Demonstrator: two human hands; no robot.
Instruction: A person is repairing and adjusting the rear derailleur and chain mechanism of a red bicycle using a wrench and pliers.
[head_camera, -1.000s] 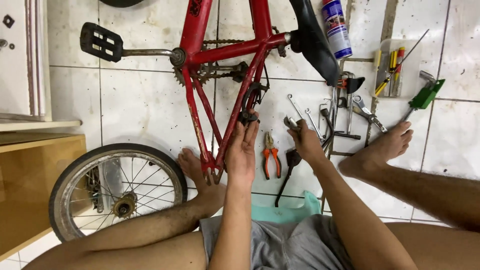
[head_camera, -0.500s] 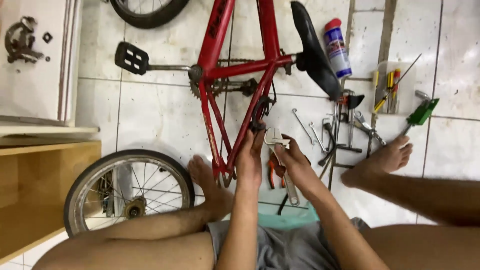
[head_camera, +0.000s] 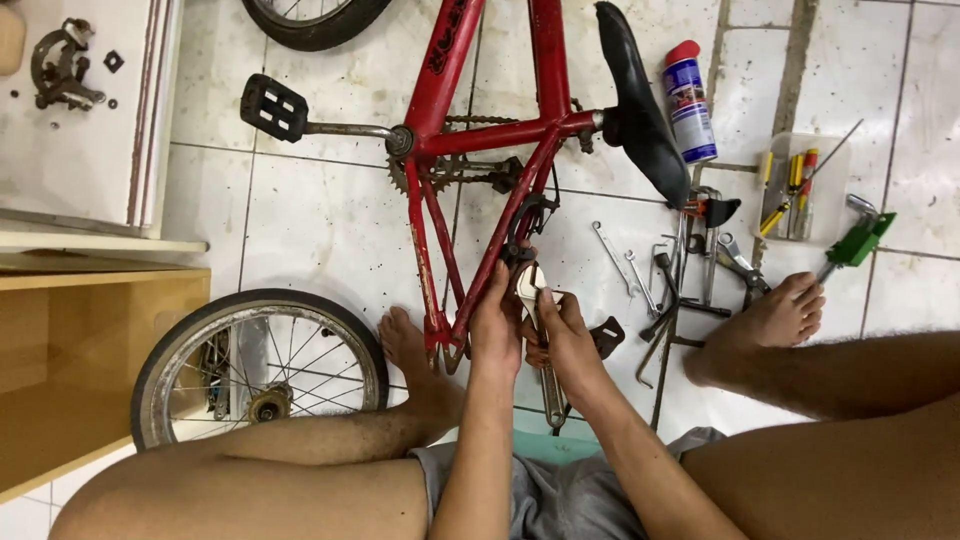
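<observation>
A floor of pale, grimy square tiles (head_camera: 320, 230) is seen from above, with dark grout lines. One red bicycle frame (head_camera: 480, 150) is laid flat on it and serves as the landmark. Left of the frame, one white cabinet top (head_camera: 90, 130) is seen bearing a dark metal part (head_camera: 62, 68), with a yellow wooden panel (head_camera: 70, 350) below it. One loose wheel (head_camera: 260, 365) is laid below-left of the frame, and part of a second tyre (head_camera: 315, 18) is seen at the frame's top left. One black pedal (head_camera: 273, 107) is carried on the left crank, and one black saddle (head_camera: 635, 100) at the frame's right.

Right of the saddle, one blue spray can (head_camera: 690, 100) is laid, and further right one clear tray (head_camera: 800, 185) holding several screwdrivers, and one green-handled tool (head_camera: 858, 240). Several loose wrenches (head_camera: 640, 270) are scattered right of the frame's rear stays.

The left hand (head_camera: 497, 325) is closed around the lower rear stay. The right hand (head_camera: 568, 335) is wrapped around one adjustable wrench (head_camera: 535, 300), held just right of that stay. Two bare feet are rested on the tiles, either side of the hands.
</observation>
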